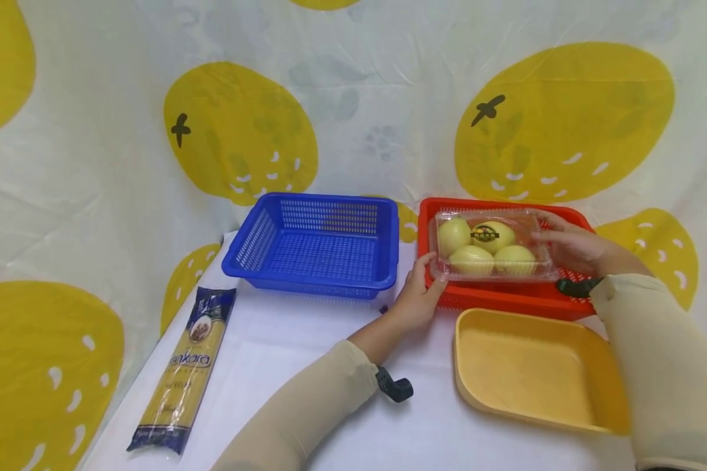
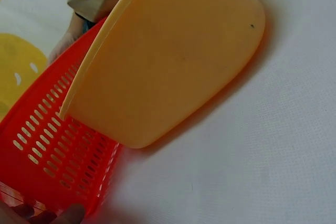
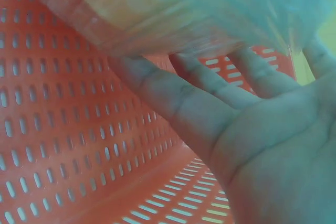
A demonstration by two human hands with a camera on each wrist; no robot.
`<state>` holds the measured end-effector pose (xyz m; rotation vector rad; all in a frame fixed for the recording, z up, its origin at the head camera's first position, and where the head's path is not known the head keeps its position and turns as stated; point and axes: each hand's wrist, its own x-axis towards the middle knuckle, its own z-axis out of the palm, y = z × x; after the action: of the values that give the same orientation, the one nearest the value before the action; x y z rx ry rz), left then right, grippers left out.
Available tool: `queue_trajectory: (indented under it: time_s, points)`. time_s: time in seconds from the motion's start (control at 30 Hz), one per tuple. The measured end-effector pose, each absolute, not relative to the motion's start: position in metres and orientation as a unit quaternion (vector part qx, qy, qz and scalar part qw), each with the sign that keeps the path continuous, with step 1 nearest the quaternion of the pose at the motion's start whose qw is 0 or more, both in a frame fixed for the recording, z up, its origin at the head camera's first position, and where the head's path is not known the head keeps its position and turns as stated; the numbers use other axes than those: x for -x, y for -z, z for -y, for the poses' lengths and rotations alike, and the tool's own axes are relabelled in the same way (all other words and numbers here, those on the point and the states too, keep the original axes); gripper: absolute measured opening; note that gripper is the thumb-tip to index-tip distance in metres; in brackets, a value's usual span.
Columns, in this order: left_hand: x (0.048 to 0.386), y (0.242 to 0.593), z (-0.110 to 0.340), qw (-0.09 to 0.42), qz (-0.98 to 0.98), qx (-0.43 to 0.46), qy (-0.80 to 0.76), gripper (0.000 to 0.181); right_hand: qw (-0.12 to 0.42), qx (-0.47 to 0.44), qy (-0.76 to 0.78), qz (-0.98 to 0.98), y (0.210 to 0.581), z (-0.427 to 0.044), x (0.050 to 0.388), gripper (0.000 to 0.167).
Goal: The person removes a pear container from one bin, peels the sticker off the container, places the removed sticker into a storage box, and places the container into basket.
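A clear plastic box of pale yellow-green fruit (image 1: 486,268), with a dark label on its lid, is over the red basket (image 1: 507,297). My left hand (image 1: 415,299) holds its left end, the thumb at the near corner. My right hand (image 1: 577,247) grips the right end. In the right wrist view, the fingers of my right hand (image 3: 262,124) touch the blurred lower edge of the box (image 3: 157,19), above the slotted basket floor. The left wrist view shows only fingertips of my left hand (image 2: 71,214) by the red basket wall (image 2: 42,135).
A blue basket (image 1: 324,258) stands left of the red one. In front of the red basket is a yellow tub (image 1: 524,366). A packet of spaghetti (image 1: 182,373) lies at the table's left edge. A fruit-patterned cloth (image 1: 389,98) hangs behind.
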<state>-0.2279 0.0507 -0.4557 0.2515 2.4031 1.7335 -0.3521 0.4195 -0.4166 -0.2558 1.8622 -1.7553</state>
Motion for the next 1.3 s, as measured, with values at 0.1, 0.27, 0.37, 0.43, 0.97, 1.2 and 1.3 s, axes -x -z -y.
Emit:
queue_trajectory:
  time_s: [0.1,0.27,0.37,0.43,0.97,1.2,1.3]
  points:
    - [0.228,0.455,-0.049,0.085,-0.801,-0.082,-0.587,0.057,0.273,0.073,0.647,-0.708,0.417,-0.418,0.354,0.048]
    - [0.229,0.455,-0.048,0.089,-0.797,-0.079,-0.592,0.057,0.265,0.054,0.62,-0.736,0.417,-0.416,0.357,0.051]
    - [0.229,0.454,-0.048,0.089,-0.795,-0.077,-0.595,0.056,0.258,0.053,0.613,-0.745,0.416,-0.415,0.358,0.055]
    - [0.228,0.453,-0.048,0.088,-0.793,-0.075,-0.598,0.057,0.252,0.05,0.615,-0.745,0.416,-0.415,0.359,0.057]
    - [0.223,0.45,-0.055,0.087,-0.782,-0.047,-0.615,0.057,0.199,0.069,0.652,-0.728,0.411,-0.426,0.353,0.034]
    - [0.222,0.447,-0.059,0.061,-0.816,-0.022,-0.574,0.06,0.182,0.068,0.622,-0.758,0.402,-0.43,0.348,0.037]
    - [0.219,0.445,-0.062,0.044,-0.831,-0.025,-0.555,0.065,0.174,0.061,0.618,-0.764,0.398,-0.432,0.343,0.038]
